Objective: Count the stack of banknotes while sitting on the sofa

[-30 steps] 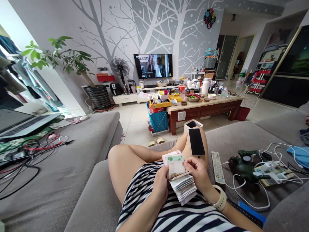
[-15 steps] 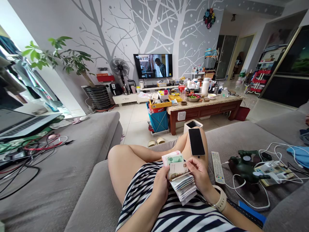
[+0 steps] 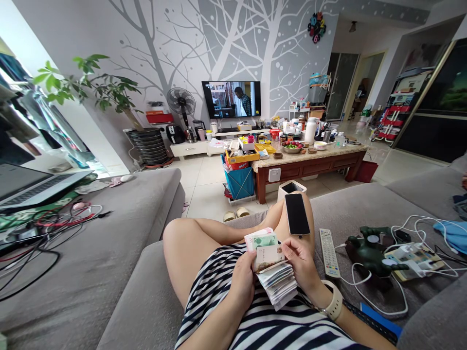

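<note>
My left hand point(image 3: 242, 287) grips a thick, folded stack of paper banknotes point(image 3: 278, 283) from below and at its side. My right hand point(image 3: 301, 265) pinches the top pale note point(image 3: 266, 257) between thumb and fingers, with a greenish note point(image 3: 260, 239) behind it. A pale strap watch point(image 3: 332, 301) sits on my right wrist. A black smartphone point(image 3: 297, 214) lies face up on my raised knee, just above the notes. To the right of my right hand, a white remote control point(image 3: 329, 253) lies on the grey sofa point(image 3: 365, 206).
A dark green figurine point(image 3: 372, 255), white cables and papers lie on the sofa to the right. A laptop point(image 3: 32, 187) and tangled cables lie on the sofa to the left. Ahead stand a cluttered wooden coffee table point(image 3: 310, 165), a small bin and a television.
My right hand has shifted slightly down and to the right, and the top note has turned with it. The stack stays in my left hand.
</note>
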`<state>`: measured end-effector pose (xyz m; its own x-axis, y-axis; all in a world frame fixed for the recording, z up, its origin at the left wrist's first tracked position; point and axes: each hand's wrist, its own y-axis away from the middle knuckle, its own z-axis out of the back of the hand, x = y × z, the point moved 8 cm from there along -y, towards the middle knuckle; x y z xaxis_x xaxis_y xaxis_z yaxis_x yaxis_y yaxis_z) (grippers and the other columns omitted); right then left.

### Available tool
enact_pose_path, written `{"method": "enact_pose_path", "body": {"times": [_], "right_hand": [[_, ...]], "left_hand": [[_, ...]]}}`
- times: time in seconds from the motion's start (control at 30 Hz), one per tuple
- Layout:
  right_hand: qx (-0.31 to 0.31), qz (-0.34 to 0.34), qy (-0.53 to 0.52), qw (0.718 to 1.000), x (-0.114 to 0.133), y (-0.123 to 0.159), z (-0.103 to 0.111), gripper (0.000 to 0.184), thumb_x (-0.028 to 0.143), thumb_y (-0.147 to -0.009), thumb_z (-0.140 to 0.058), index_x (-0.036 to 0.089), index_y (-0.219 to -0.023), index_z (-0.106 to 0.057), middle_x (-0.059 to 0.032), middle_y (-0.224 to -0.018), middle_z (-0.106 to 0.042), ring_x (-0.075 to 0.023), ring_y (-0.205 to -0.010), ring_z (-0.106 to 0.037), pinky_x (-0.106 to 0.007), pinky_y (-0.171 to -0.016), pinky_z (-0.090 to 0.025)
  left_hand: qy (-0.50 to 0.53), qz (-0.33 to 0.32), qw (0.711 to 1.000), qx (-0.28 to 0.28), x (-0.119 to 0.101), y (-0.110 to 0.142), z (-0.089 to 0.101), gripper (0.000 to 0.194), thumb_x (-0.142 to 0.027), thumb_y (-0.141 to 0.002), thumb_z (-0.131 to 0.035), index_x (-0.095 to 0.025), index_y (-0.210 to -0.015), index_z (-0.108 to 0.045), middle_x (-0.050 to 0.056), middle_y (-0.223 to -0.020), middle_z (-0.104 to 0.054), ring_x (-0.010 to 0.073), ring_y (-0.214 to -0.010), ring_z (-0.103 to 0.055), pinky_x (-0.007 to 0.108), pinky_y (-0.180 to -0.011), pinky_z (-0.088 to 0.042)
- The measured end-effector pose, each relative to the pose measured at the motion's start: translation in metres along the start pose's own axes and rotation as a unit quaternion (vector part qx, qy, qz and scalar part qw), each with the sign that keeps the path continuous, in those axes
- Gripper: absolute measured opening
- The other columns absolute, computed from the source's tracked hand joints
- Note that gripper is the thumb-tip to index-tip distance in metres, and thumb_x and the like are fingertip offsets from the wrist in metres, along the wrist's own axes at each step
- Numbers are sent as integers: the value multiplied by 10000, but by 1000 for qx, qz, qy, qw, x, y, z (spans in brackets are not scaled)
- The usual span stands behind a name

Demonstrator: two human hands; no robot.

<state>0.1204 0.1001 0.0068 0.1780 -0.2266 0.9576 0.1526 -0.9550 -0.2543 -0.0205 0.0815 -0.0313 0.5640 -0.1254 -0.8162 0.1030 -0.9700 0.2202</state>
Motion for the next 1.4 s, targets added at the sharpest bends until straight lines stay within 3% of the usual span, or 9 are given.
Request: {"method": "enact_pose_path", "body": {"times": [0.13,0.27,0.47,0.67,0.83,1.0,1.2,1.4], "right_hand": [[3,-1,-4,1000,-1,0,0,287,427,-840,-560,183,-688,-549,22,-594,-495,-122,-537,-412,-227,-486,-322],[11,-5,-12,1000,-3,1,-1,288,422,-843,-566,179,-689,-551,26,-589,-491,-113,-525,-403,-224,-479,-311],[40,-21,-31,998,-11,0,-5,359,459,-870,-516,180,-643,-519,33,-483,-489,-102,-440,-384,-235,-462,-282],[-25,-49,14,998,-23,-5,7,334,429,-748,-674,185,-637,-474,54,-552,-425,-103,-507,-364,-227,-481,-282],[-27,-42,44,998,-26,-7,8,308,418,-778,-626,180,-651,-476,43,-587,-411,-115,-553,-359,-232,-501,-295],[-23,-23,55,998,-19,-6,7,325,399,-809,-588,180,-609,-455,43,-576,-400,-110,-544,-346,-229,-493,-287],[-6,-7,21,1000,-8,-3,3,297,379,-829,-568,173,-624,-508,37,-571,-430,-109,-533,-371,-223,-489,-297],[7,-15,-15,1000,-8,-2,0,228,361,-823,-588,167,-704,-572,28,-609,-484,-111,-545,-407,-221,-503,-319]], "left_hand": [[-10,-11,1000,-10,1,-2,4,160,-250,-665,-634,-134,-747,-710,57,-796,-735,229,-785,-634,304,-750,-484],[-7,-8,1000,-11,4,-4,7,176,-287,-663,-661,-125,-718,-702,58,-750,-730,221,-740,-641,305,-724,-493],[27,-6,1000,-8,0,3,-2,226,-275,-670,-675,-83,-787,-702,94,-760,-736,249,-753,-680,353,-780,-506],[32,11,999,5,-3,13,-11,218,-243,-698,-670,-102,-861,-697,88,-801,-745,248,-792,-688,356,-793,-505],[22,11,999,23,-2,13,-13,269,-249,-678,-699,-102,-903,-694,92,-819,-743,231,-720,-682,362,-772,-501],[6,12,1000,18,1,5,-7,203,-307,-682,-674,-114,-734,-709,71,-730,-730,192,-610,-632,320,-678,-496],[-5,-13,1000,-27,-1,-3,4,165,-294,-631,-674,-131,-602,-684,18,-567,-651,149,-551,-550,266,-612,-453],[-21,-22,999,-23,-2,-3,4,158,-283,-634,-651,-146,-555,-663,-1,-572,-639,134,-542,-496,258,-611,-433]]}}
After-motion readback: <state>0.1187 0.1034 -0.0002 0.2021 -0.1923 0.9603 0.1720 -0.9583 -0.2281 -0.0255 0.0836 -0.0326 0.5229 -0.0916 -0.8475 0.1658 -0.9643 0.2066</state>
